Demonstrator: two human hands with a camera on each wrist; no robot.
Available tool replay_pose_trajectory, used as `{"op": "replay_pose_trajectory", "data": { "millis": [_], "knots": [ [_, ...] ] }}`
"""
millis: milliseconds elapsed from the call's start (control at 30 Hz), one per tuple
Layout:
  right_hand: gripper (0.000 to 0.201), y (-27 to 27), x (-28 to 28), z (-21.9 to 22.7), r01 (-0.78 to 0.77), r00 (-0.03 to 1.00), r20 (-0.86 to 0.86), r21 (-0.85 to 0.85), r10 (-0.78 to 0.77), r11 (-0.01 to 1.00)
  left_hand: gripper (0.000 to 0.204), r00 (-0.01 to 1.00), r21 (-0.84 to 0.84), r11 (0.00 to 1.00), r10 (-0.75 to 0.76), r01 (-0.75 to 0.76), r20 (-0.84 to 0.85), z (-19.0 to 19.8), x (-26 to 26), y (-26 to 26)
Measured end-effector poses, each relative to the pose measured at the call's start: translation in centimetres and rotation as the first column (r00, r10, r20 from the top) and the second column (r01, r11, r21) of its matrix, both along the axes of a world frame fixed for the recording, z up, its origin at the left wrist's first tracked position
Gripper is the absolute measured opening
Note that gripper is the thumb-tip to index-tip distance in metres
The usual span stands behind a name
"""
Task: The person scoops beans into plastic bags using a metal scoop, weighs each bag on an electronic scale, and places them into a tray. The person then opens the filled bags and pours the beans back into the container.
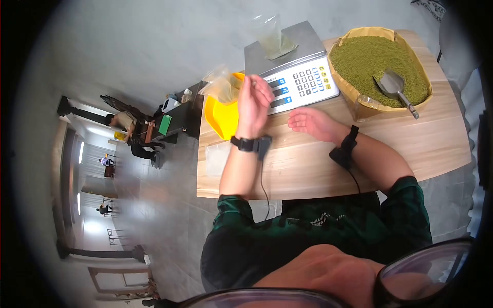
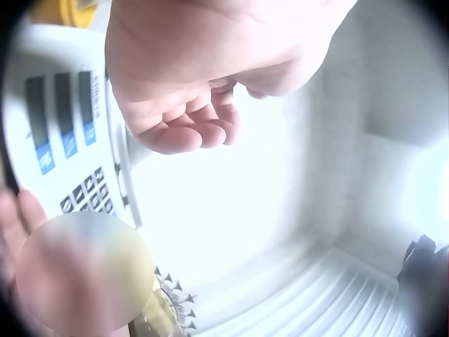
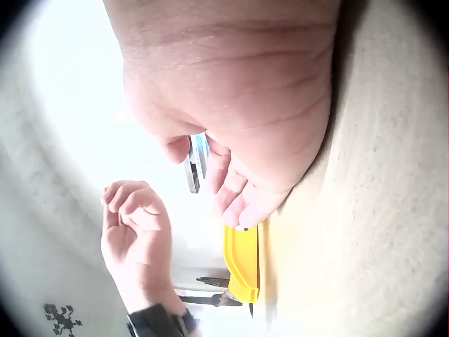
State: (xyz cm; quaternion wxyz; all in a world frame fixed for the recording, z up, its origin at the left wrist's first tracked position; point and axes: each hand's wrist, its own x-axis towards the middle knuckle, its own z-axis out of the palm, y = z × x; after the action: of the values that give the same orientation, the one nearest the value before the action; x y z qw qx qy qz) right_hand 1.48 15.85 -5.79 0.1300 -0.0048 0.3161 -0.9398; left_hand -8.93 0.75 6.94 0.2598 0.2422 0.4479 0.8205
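Note:
My left hand (image 1: 253, 108) is raised in front of the scale (image 1: 308, 82), beside its displays. Its fingers curl loosely and hold nothing, as the left wrist view shows too. To its right, low over the wooden table (image 1: 308, 164), is my right hand (image 1: 313, 124), empty, with fingers relaxed and pointing left. On the scale's metal pan (image 1: 308, 38) stands a clear plastic bag (image 1: 277, 43) with a little green grain in its bottom. A yellow tray (image 1: 222, 118) lies left of my left hand, with clear plastic bags (image 1: 221, 84) over its far part.
A large yellow-rimmed sack (image 1: 359, 97) full of small green beans (image 1: 375, 56) stands right of the scale. A metal scoop (image 1: 393, 84) rests in the beans, handle towards me. Farther left, a person (image 1: 126, 123) is beside a dark table (image 1: 179, 115).

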Motion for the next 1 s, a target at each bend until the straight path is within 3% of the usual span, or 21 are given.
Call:
{"op": "replay_pose_trajectory", "data": {
  "millis": [33, 100, 167, 200, 267, 300, 367, 500, 600, 700, 800, 933, 1000],
  "knots": [
    [0.029, 0.0, 0.0, -0.1, -0.003, 1.0, 0.013, -0.001, 0.003, 1.0, 0.023, 0.979, -0.073, 0.993, 0.081, -0.096, -0.189, 1.3, -1.4, 0.4],
    [0.028, -0.1, -0.1, -0.1, -0.001, 1.0, 0.017, -0.002, 0.001, 1.0, 0.014, 0.916, -0.138, 0.956, 0.199, -0.26, -0.349, 3.0, -4.9, 1.9],
    [0.028, 0.0, -0.2, -0.3, 0.004, 1.0, 0.023, -0.002, -0.004, 1.0, 0.012, 0.861, -0.138, 0.892, 0.359, -0.43, -0.36, 5.1, -6.1, 4.3],
    [0.026, 0.0, -0.3, -0.5, -0.001, 1.0, 0.011, -0.015, 0.001, 1.0, 0.012, 0.861, -0.141, 0.893, 0.355, -0.427, -0.364, 5.6, -6.9, 5.2],
    [0.025, 0.0, -0.3, -0.7, -0.004, 1.0, 0.003, -0.032, 0.005, 0.999, 0.018, 0.737, -0.255, 0.767, 0.378, -0.589, -0.56, 6.1, -9.0, 6.7],
    [0.024, 0.0, -0.4, -0.7, -0.009, 1.0, 0.003, -0.028, 0.009, 1.0, 0.018, 0.738, -0.261, 0.766, 0.376, -0.588, -0.561, 6.4, -10.3, 7.1],
    [0.023, 0.1, -0.5, -0.5, -0.02, 1.0, 0.009, -0.029, 0.02, 0.999, 0.023, 0.87, -0.508, 0.782, 0.087, -0.361, -0.485, 6.8, -13.1, 6.9],
    [0.022, 0.1, -0.4, -0.3, -0.035, 0.999, 0.037, -0.015, 0.035, 0.999, 0.024, 0.864, -0.455, 0.81, 0.121, -0.371, -0.489, 6.9, -13.7, 5.4],
    [0.022, 0.2, -0.5, -0.4, -0.038, 0.999, 0.028, -0.008, 0.038, 0.999, 0.014, 0.863, -0.397, 0.811, 0.239, -0.43, -0.446, 8.1, -11.2, 3.8],
    [0.023, 0.1, -0.4, -0.4, -0.041, 0.999, 0.026, -0.003, 0.041, 0.999, 0.014, 0.917, -0.512, 0.781, 0.194, -0.359, -0.347, 9.3, -10.5, 0.0],
    [0.025, 0.1, -0.4, -0.4, -0.034, 0.999, 0.032, 0.004, 0.034, 0.999, 0.014, 0.929, -0.516, 0.774, 0.274, -0.366, -0.248, 10.2, -8.9, -3.8],
    [0.025, 0.0, -0.5, -0.3, -0.027, 0.999, 0.023, 0.025, 0.026, 0.999, 0.016, 0.958, -0.451, 0.846, 0.272, -0.284, -0.093, 10.1, -7.7, -9.3],
    [0.025, 0.1, -0.4, -0.3, -0.032, 0.999, 0.02, 0.029, 0.032, 0.999, 0.018, 0.95, -0.455, 0.835, 0.293, -0.31, -0.108, 9.4, -6.9, -11.2]
  ]
}}
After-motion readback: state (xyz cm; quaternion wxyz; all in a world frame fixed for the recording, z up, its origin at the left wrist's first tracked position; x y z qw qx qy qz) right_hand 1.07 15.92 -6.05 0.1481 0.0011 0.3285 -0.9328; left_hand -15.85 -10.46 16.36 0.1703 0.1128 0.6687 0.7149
